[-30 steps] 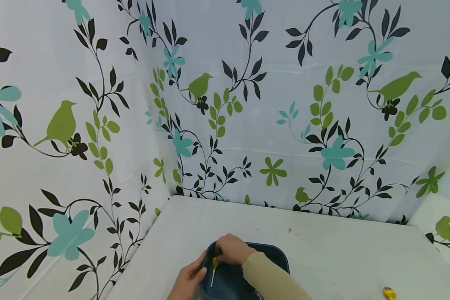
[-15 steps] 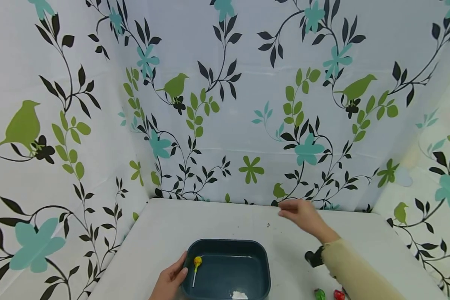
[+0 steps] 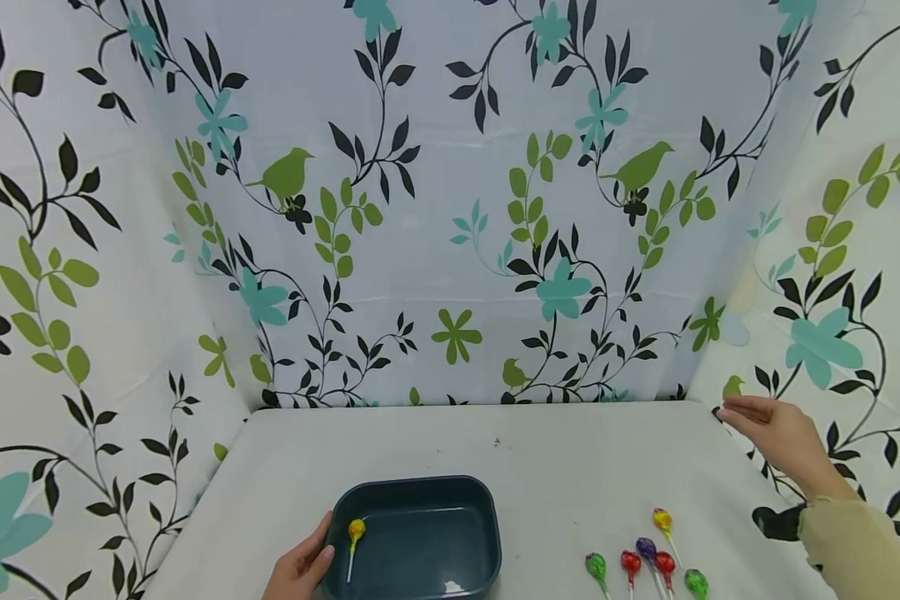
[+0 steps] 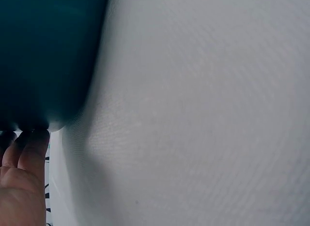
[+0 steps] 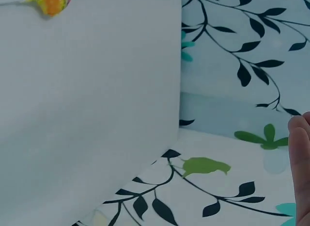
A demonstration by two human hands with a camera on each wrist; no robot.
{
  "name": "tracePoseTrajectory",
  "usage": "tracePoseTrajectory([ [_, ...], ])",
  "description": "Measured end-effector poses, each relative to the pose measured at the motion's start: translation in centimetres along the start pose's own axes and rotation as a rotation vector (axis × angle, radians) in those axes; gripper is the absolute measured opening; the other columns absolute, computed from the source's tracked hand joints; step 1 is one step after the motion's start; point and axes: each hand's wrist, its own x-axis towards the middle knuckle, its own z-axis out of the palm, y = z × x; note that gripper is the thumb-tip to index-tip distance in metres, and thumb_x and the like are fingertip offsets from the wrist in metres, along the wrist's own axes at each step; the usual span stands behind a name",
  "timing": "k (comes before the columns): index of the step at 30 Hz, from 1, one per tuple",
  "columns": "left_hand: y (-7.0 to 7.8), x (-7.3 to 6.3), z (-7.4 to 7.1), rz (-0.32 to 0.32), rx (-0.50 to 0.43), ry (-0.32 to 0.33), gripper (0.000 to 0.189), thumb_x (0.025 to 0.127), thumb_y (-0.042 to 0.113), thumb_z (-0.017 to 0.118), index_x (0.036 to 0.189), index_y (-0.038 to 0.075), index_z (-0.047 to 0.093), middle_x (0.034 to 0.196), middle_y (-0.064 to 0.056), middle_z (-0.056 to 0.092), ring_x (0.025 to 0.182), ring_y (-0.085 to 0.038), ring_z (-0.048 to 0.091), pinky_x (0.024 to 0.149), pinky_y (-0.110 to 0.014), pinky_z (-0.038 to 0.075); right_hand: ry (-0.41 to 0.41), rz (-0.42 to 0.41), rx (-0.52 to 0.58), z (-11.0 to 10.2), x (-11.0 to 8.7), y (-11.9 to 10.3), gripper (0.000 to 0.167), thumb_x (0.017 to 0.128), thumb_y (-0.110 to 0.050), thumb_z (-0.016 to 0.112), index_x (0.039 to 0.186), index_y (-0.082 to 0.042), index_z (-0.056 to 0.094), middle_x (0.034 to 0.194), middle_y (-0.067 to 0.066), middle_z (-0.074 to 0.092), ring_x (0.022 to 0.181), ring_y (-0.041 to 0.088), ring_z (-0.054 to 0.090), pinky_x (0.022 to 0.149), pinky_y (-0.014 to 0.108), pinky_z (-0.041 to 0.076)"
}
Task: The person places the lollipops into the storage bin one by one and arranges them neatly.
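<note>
A dark blue rectangular tray (image 3: 427,546) sits on the white table. Inside it, by the left wall, lies one yellow lollipop (image 3: 356,531) with its stick toward me. My left hand (image 3: 300,562) touches the tray's left side; in the left wrist view its fairly straight fingers (image 4: 33,151) rest against the outer wall. Raised near the table's far right, my right hand (image 3: 780,437) has straight fingers and holds nothing visible. Below and left of it lie several lollipops: another yellow one (image 3: 662,520), a purple one (image 3: 647,548), red ones (image 3: 630,562) and green ones (image 3: 596,566).
The white table (image 3: 555,467) ends at a patterned curtain (image 3: 457,208) with birds, leaves and flowers, which stands behind it and along both sides. A black strap or device (image 3: 778,523) is worn on my right wrist.
My right hand has left the yellow lollipop in the tray and swung up and far right. The head view has turned right, bringing the loose lollipops into sight. My left hand stays at the tray.
</note>
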Motion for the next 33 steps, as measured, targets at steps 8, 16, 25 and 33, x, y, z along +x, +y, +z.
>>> tracePoseTrajectory([
  [8, 0.0, -0.2, -0.3, -0.031, -0.002, 0.010, 0.059, 0.102, 0.017, 0.060, 0.152, -0.007, 0.039, 0.158, -0.023, 0.036, 0.132, -0.002, 0.045, 0.103, -0.026, 0.056, -0.074, 0.023, -0.013, 4.6, -0.7, 2.2, 0.066, 0.103, -0.045, 0.059, 0.134, 0.013, 0.057, 0.126, 0.033, 0.066, 0.115, 0.052, 0.064, 0.088, 0.059, 0.060],
  [16, 0.0, -0.2, -0.1, -0.036, -0.014, 0.001, 0.057, 0.104, 0.014, 0.057, 0.152, -0.009, 0.036, 0.159, -0.025, 0.034, 0.143, -0.032, 0.032, 0.105, -0.035, 0.055, -0.210, 0.095, 0.032, 10.5, -2.4, 4.5, 0.065, 0.097, -0.043, 0.069, 0.129, 0.012, 0.062, 0.117, 0.027, 0.073, 0.106, 0.042, 0.070, 0.085, 0.051, 0.062],
  [25, 0.3, -0.4, 0.2, -0.032, -0.010, 0.003, 0.057, 0.104, 0.014, 0.057, 0.152, -0.009, 0.036, 0.159, -0.025, 0.035, 0.142, -0.033, 0.033, 0.105, -0.040, 0.055, -0.261, 0.114, 0.040, 12.7, -3.2, 5.1, 0.056, 0.094, -0.037, 0.073, 0.124, 0.010, 0.066, 0.113, 0.023, 0.075, 0.106, 0.040, 0.070, 0.086, 0.051, 0.062],
  [33, 0.6, -0.3, 0.3, -0.052, -0.011, -0.001, 0.058, 0.104, 0.014, 0.057, 0.154, -0.006, 0.035, 0.160, -0.022, 0.034, 0.144, -0.033, 0.034, 0.105, -0.041, 0.054, -0.350, 0.042, -0.019, 13.9, -3.2, 3.2, 0.042, 0.089, -0.021, 0.079, 0.118, 0.008, 0.071, 0.109, 0.017, 0.077, 0.101, 0.032, 0.073, 0.088, 0.048, 0.063],
])
